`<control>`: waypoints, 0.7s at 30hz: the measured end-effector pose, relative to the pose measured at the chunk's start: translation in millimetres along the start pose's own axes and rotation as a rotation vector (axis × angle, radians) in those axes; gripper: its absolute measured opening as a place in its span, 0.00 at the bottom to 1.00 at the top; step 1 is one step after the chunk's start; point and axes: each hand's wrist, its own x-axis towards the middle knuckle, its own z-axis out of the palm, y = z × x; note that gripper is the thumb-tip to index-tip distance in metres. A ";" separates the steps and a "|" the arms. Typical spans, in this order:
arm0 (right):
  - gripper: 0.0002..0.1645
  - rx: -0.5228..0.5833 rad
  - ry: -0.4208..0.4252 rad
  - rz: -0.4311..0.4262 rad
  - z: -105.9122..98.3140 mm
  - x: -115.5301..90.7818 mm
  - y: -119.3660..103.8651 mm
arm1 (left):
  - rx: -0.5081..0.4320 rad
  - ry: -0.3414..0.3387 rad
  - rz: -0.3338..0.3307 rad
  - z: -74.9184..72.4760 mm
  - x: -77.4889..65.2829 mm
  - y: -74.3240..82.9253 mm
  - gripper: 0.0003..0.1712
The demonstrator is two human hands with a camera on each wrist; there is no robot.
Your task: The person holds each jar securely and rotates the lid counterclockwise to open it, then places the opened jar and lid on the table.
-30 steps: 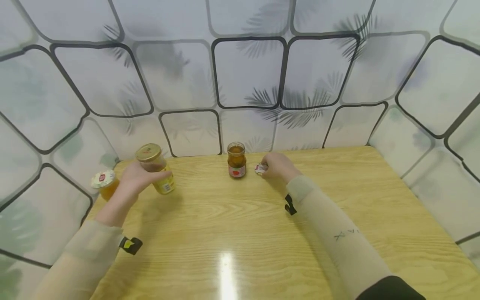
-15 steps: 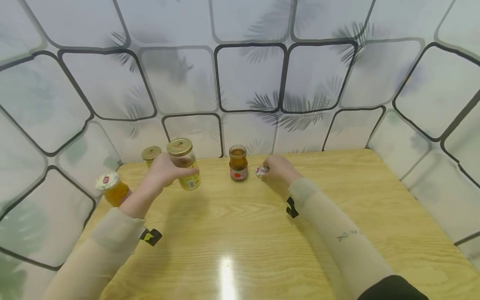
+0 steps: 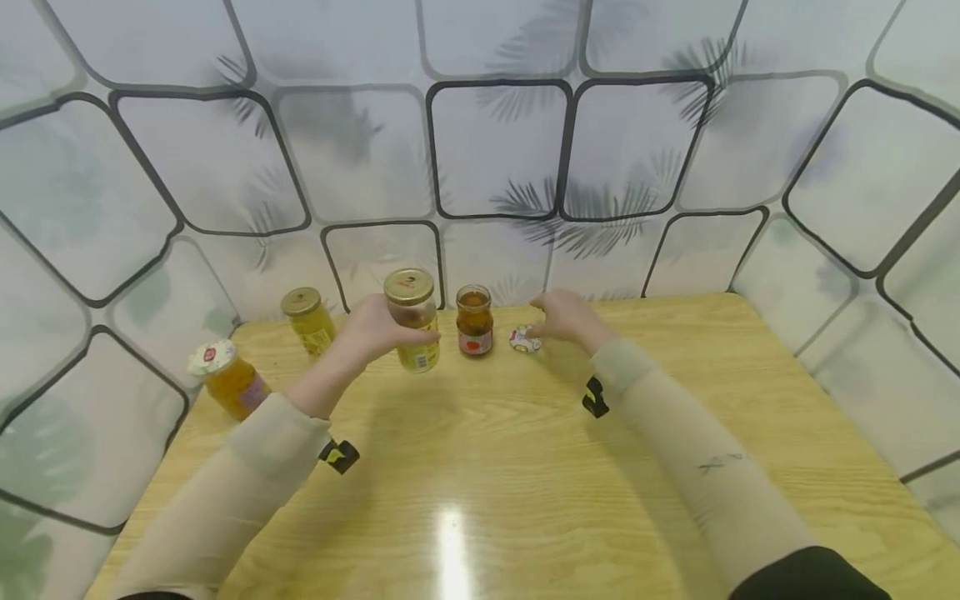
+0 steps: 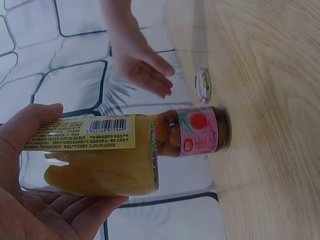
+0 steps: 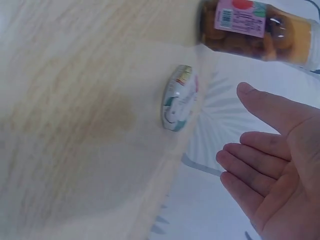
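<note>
My left hand [image 3: 372, 331] grips a glass jar [image 3: 418, 354] of yellow fruit with a gold lid [image 3: 408, 286], holding it above the table. In the left wrist view the jar's barcode label [image 4: 107, 131] faces the camera and the fingers wrap round it. Just right of it stands an open jar [image 3: 474, 321] of brown fruit in liquid, with a pink label and no lid. A patterned white lid [image 3: 524, 339] lies on the table beside that jar. My right hand [image 5: 280, 160] is off the lid, its fingers relaxed and nothing between them.
On the left stand another gold-lidded yellow jar [image 3: 309, 322] and an orange jar [image 3: 234, 385] with a white patterned lid. The wooden table [image 3: 510, 467] ends at a patterned wall [image 3: 495, 150] behind the jars.
My left hand has carried the yellow fruit jar rightward from the left group to near the open jar. My right hand has let go of the white lid and lifted slightly away.
</note>
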 end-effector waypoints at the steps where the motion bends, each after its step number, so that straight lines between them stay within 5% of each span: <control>1: 0.40 -0.012 0.003 -0.004 -3.2 -0.4 -0.8 | -0.005 -0.006 0.010 2.4 1.7 1.3 0.32; 11: 0.42 -0.084 0.045 -0.066 -44.3 -11.2 -21.5 | -0.025 -0.030 0.052 31.3 14.4 6.3 0.29; 21: 0.47 -0.004 0.065 -0.089 -82.5 -30.4 -56.8 | -0.057 -0.031 0.057 48.8 19.2 3.3 0.35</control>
